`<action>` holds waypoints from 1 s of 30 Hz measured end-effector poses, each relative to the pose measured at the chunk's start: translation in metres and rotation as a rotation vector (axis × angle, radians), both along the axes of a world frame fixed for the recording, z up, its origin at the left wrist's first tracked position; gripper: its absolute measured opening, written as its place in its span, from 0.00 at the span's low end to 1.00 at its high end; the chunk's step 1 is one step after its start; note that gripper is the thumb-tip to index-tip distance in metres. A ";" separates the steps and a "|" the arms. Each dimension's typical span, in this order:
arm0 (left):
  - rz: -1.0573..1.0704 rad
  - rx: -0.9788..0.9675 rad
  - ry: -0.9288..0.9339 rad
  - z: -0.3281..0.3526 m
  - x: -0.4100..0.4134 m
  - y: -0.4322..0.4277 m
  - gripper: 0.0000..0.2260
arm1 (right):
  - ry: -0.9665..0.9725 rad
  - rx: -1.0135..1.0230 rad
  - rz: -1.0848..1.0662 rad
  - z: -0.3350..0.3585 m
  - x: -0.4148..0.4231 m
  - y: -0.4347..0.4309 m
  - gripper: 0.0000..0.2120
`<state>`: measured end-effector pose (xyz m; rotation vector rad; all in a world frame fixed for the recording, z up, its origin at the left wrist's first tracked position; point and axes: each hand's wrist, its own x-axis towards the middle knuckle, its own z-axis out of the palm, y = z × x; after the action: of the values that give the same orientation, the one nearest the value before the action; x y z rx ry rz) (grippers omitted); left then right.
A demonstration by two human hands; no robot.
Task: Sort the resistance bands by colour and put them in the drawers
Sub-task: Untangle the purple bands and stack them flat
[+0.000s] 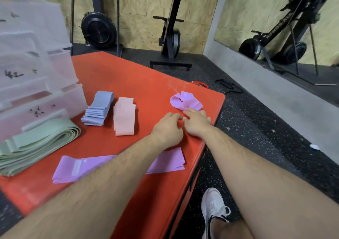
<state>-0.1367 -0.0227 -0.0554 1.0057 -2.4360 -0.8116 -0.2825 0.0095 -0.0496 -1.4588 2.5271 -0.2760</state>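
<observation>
On the red mat [128, 77] lie sorted bands: a green stack [38, 143] at the left, a blue stack [99, 110], a peach stack [123, 117] and flat purple bands [77, 167] partly under my left forearm. A crumpled purple band [185, 101] lies near the mat's far right corner. My right hand [197, 123] reaches it, the index fingertip touching its near edge. My left hand [167, 128] rests beside it on the mat, fingers loosely curled, holding nothing. The translucent drawers [36, 70] stand at the left, closed.
The mat's right edge drops to a dark speckled floor where my white shoe [213, 207] stands. Exercise machines [170, 29] stand along the wooden back wall. A mirror [286, 28] lines the right wall. A red object [199, 84] peeks from behind the mat.
</observation>
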 end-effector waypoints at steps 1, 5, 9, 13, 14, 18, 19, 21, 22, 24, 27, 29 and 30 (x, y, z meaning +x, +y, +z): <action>0.007 0.007 0.002 0.000 0.002 -0.002 0.19 | 0.013 -0.018 0.002 0.000 0.000 0.001 0.23; 0.023 0.003 0.014 0.005 0.011 -0.005 0.18 | -0.045 -0.143 0.050 0.007 -0.005 0.008 0.20; 0.002 0.002 0.043 0.019 0.027 0.000 0.21 | -0.123 -0.333 0.148 0.028 0.007 0.023 0.13; -0.023 -0.005 0.134 0.038 0.054 0.011 0.24 | -0.285 -0.437 0.187 0.062 0.037 0.043 0.09; -0.022 0.012 0.181 0.043 0.062 0.014 0.25 | -0.352 -0.471 0.189 0.071 0.045 0.047 0.11; -0.003 0.107 0.408 0.066 0.093 0.027 0.27 | -0.525 -0.603 0.236 0.108 0.074 0.063 0.13; -0.003 0.120 0.451 0.072 0.101 0.030 0.27 | -0.567 -0.640 0.246 0.118 0.081 0.066 0.13; -0.011 0.135 0.523 0.085 0.114 0.035 0.25 | -0.671 -0.726 0.267 0.137 0.095 0.070 0.13; -0.018 0.146 0.560 0.090 0.121 0.037 0.23 | -0.720 -0.765 0.288 0.145 0.102 0.072 0.13; -0.013 0.163 0.627 0.099 0.132 0.039 0.16 | -0.796 -0.822 0.336 0.159 0.114 0.075 0.13; 0.044 0.137 0.675 0.111 0.149 0.040 0.04 | -0.823 -0.823 0.390 0.167 0.129 0.075 0.14; 0.083 0.147 0.711 0.118 0.160 0.040 0.02 | -0.836 -0.791 0.442 0.166 0.135 0.071 0.19; 0.104 0.172 0.729 0.120 0.164 0.040 0.02 | -0.859 -0.769 0.470 0.164 0.138 0.069 0.22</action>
<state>0.0277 0.0175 0.0648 0.7100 -1.7041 -1.1247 -0.1445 0.0787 0.1141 -1.5905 1.3776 -1.5090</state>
